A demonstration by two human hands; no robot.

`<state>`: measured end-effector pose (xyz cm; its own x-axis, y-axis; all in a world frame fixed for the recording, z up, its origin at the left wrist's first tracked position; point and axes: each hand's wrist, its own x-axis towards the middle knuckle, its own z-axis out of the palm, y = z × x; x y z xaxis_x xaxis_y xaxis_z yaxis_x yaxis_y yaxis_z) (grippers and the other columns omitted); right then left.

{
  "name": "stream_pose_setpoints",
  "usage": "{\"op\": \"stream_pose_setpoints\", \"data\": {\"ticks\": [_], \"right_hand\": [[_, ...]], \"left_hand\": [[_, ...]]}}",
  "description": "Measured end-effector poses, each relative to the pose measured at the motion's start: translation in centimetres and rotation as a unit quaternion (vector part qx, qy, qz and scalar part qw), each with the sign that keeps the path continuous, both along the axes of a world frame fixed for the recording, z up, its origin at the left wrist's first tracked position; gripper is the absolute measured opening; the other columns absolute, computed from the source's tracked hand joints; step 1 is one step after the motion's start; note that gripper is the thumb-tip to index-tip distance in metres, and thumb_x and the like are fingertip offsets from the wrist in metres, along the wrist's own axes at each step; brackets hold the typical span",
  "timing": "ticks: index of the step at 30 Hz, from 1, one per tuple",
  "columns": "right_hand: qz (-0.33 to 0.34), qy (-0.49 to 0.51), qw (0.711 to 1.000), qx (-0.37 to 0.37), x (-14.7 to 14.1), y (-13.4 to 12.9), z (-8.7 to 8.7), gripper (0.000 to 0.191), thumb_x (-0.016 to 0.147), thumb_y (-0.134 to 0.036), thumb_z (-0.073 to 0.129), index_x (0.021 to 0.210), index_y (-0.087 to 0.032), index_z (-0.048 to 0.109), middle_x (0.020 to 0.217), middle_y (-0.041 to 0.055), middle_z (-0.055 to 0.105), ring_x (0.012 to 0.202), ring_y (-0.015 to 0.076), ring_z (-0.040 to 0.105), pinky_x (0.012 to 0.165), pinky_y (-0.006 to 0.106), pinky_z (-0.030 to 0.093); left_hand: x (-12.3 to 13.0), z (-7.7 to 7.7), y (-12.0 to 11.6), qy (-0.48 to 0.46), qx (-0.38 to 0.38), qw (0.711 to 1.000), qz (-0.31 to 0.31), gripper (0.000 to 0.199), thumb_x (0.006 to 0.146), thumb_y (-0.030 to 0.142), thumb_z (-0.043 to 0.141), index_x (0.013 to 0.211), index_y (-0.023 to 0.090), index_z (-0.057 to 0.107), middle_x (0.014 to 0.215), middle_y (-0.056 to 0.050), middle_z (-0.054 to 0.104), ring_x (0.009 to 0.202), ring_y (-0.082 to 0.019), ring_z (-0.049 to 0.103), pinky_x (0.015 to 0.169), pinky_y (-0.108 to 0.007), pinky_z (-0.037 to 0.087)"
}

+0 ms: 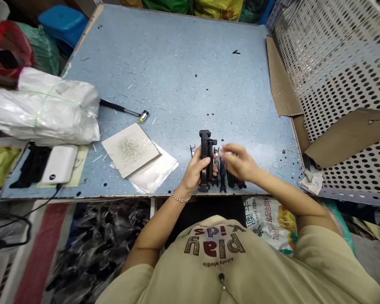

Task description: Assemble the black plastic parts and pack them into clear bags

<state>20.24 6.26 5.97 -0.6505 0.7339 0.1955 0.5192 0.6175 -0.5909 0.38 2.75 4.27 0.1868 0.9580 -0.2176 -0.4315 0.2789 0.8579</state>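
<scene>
My left hand [194,171] is wrapped round a long black plastic part [205,160], held upright above the front edge of the blue table. Just to its right is my right hand [239,162], its fingers bent and blurred by motion; whether anything is between the fingertips cannot be made out. Several more black parts [222,175] lie under and beside my hands at the table's front edge, partly hidden by them.
On the blue table [177,76], a hammer [123,109] lies left of centre, behind a pale square board [131,150] on white sheets. Further left are wrapped white plastic bags [47,105] and a white power bank [59,164]. A perforated metal panel [342,84] borders the right side.
</scene>
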Motion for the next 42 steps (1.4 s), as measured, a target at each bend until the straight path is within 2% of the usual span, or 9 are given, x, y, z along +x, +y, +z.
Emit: {"op": "stream_pose_setpoints", "data": {"ticks": [5,8,12,18,23,29,33,36,42], "right_hand": [[-0.005,-0.045,0.999,0.01,-0.5,3.0,1.2,0.043,0.104,-0.057,0.046,0.106,-0.019,0.065,0.101,0.0151,0.067,0.097,0.0292,0.06,0.084,0.043,0.052],[0.016,0.077,0.985,-0.157,-2.1,2.3,0.9,0.039,0.103,-0.058,0.046,0.092,-0.022,0.057,0.079,0.004,0.058,0.074,0.0199,0.053,0.068,0.033,0.045],[0.022,0.262,0.88,-0.396,-3.5,0.4,0.3,0.045,0.097,-0.065,0.055,0.082,-0.024,0.048,0.062,-0.0066,0.039,0.052,0.0112,0.033,0.05,0.026,0.028],[0.025,0.258,0.893,-0.368,-3.6,-0.3,1.4,0.047,0.097,-0.06,0.062,0.073,-0.02,0.054,0.061,-0.0041,0.046,0.055,0.01,0.039,0.051,0.025,0.031],[0.069,0.249,0.774,-0.578,-4.1,0.0,0.5,0.053,0.101,-0.068,0.041,0.071,-0.024,0.044,0.046,-0.0111,0.027,0.039,0.0089,0.019,0.038,0.024,0.019],[0.08,0.016,0.981,-0.177,-4.3,-2.8,0.8,0.066,0.099,-0.08,0.037,0.091,-0.018,0.06,0.077,0.0039,0.061,0.068,0.0166,0.052,0.061,0.028,0.038],[0.165,-0.083,0.982,0.027,-5.5,-5.6,0.3,0.067,0.109,-0.065,0.019,0.089,-0.017,0.06,0.085,0.0117,0.065,0.076,0.0214,0.055,0.066,0.033,0.038],[0.173,-0.079,0.981,-0.022,-6.1,-6.7,-0.9,0.063,0.111,-0.058,0.018,0.084,-0.018,0.058,0.078,0.0088,0.063,0.068,0.0186,0.052,0.063,0.031,0.036],[0.086,0.077,0.904,-0.411,-6.8,-7.9,-3.2,0.053,0.106,-0.065,0.038,0.096,-0.019,0.063,0.081,0.0027,0.069,0.069,0.0154,0.063,0.07,0.03,0.05]], "left_hand": [[-1.0,0.8,-3.5,0.027,0.025,0.999,-0.029,0.073,0.09,0.046,0.072,0.153,0.027,0.042,0.115,-0.007,0.068,0.07,-0.013,0.07,0.061,-0.027,0.06],[-1.4,0.6,-4.2,0.116,0.077,0.99,-0.004,0.079,0.089,0.046,0.072,0.159,0.028,0.039,0.12,-0.01,0.069,0.08,-0.018,0.072,0.07,-0.032,0.063],[-2.3,0.4,-4.7,0.231,0.14,0.962,0.049,0.085,0.083,0.044,0.079,0.158,0.029,0.044,0.138,-0.013,0.066,0.117,-0.031,0.069,0.093,-0.04,0.062],[-3.1,0.9,-5.5,0.202,0.137,0.97,-0.004,0.096,0.085,0.039,0.078,0.167,0.029,0.028,0.122,-0.011,0.072,0.104,-0.03,0.072,0.092,-0.042,0.061],[-3.3,-0.1,-5.4,0.135,0.113,0.984,-0.024,0.093,0.089,0.04,0.075,0.167,0.033,0.024,0.109,-0.007,0.073,0.075,-0.019,0.07,0.069,-0.033,0.06],[-4.8,-0.6,-4.2,-0.006,0.03,0.998,0.047,0.08,0.093,0.042,0.065,0.163,0.027,0.03,0.089,-0.002,0.072,0.068,-0.015,0.07,0.066,-0.028,0.061],[-4.7,0.0,-4.4,-0.013,0.018,0.998,0.057,0.076,0.092,0.039,0.064,0.161,0.025,0.036,0.087,-0.002,0.073,0.072,-0.015,0.07,0.069,-0.027,0.06],[-4.3,-0.3,-5.2,-0.005,0.031,0.997,0.067,0.075,0.093,0.038,0.064,0.161,0.025,0.037,0.09,-0.003,0.073,0.075,-0.016,0.07,0.071,-0.028,0.059],[-4.4,-3.1,-7.4,0.022,0.039,0.986,0.164,0.078,0.094,0.045,0.068,0.162,0.033,0.034,0.099,-0.003,0.072,0.084,-0.016,0.071,0.08,-0.03,0.06]]}}
